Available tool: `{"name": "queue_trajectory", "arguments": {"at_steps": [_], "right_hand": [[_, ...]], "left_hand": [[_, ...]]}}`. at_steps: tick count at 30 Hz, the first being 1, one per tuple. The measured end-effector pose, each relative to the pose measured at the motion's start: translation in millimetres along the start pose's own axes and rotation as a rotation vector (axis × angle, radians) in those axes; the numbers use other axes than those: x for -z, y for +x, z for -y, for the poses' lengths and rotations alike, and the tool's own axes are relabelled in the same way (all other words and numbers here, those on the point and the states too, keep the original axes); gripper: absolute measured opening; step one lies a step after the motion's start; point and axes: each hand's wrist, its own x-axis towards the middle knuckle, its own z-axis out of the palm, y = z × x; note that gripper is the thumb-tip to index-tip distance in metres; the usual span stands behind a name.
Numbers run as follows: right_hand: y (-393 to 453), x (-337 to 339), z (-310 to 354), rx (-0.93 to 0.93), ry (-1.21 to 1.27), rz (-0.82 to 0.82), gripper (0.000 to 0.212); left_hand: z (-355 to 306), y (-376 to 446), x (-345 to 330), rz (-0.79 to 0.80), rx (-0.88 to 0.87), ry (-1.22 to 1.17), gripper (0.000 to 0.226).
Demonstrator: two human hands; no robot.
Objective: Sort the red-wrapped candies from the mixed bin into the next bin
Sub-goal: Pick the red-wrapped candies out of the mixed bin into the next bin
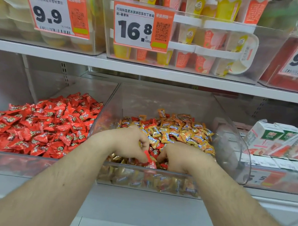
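Both my hands reach into the clear mixed bin, which holds several orange and gold wrapped candies with a few red-wrapped candies among them near its front. My left hand pinches a red-wrapped candy just above the front wall. My right hand digs into the pile beside it with curled fingers; what those fingers hold is hidden. The bin to the left is filled with red-wrapped candies.
A white shelf board hangs low above the bins, carrying clear boxes of pudding cups with price tags. White and green cartons stand to the right of the mixed bin.
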Motion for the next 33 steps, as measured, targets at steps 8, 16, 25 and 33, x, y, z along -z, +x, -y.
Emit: {"name": "queue_trajectory", "arguments": {"at_steps": [8,16,25,33], "right_hand": [[-5,4,-16,-0.125,0.243,-0.146,0.008],[-25,15,-25,-0.245,1.184,-0.479,0.034],[-28,20,-25,-0.168,1.872,-0.296,0.031],[-24,24,-30,-0.133,2.226,-0.184,0.038]], "left_hand": [[8,-3,-3,-0.245,0.024,-0.218,0.019],[-6,4,-8,-0.114,-0.019,0.036,0.023],[-24,31,-25,0.156,0.100,0.443,0.008],[-24,39,-27,0.084,0.046,0.308,0.007]]}}
